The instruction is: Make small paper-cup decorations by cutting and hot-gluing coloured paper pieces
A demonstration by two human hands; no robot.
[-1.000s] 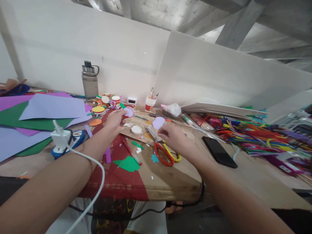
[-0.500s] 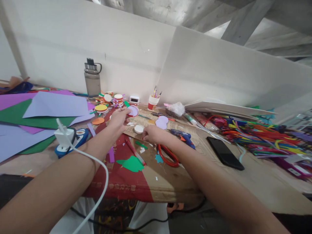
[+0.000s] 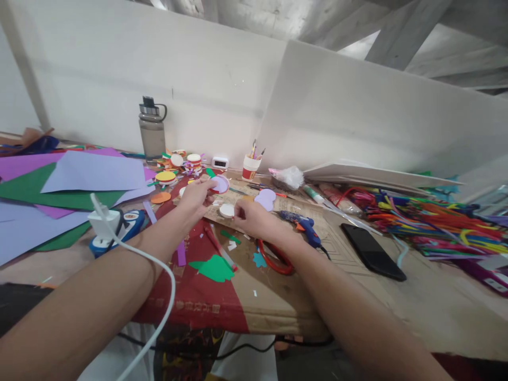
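Note:
My left hand pinches a round lilac disc with a reddish-pink rim, held tilted above the table. My right hand has its fingers curled together at the right edge of a round white disc. Whether those fingers grip its edge or something small is not visible. Right of that hand are overlapping lilac paper circles and a blue glue gun. Red-handled scissors are partly covered by my right forearm.
Green paper and a red pen lie in front. A white cable crosses my left forearm from a power strip. Behind are a water bottle and a brush cup; rightward, a phone and pipe cleaners.
My right hand has risen slightly and shifted a little right beside the white disc. My left hand still holds the lilac disc. The view has shifted slightly.

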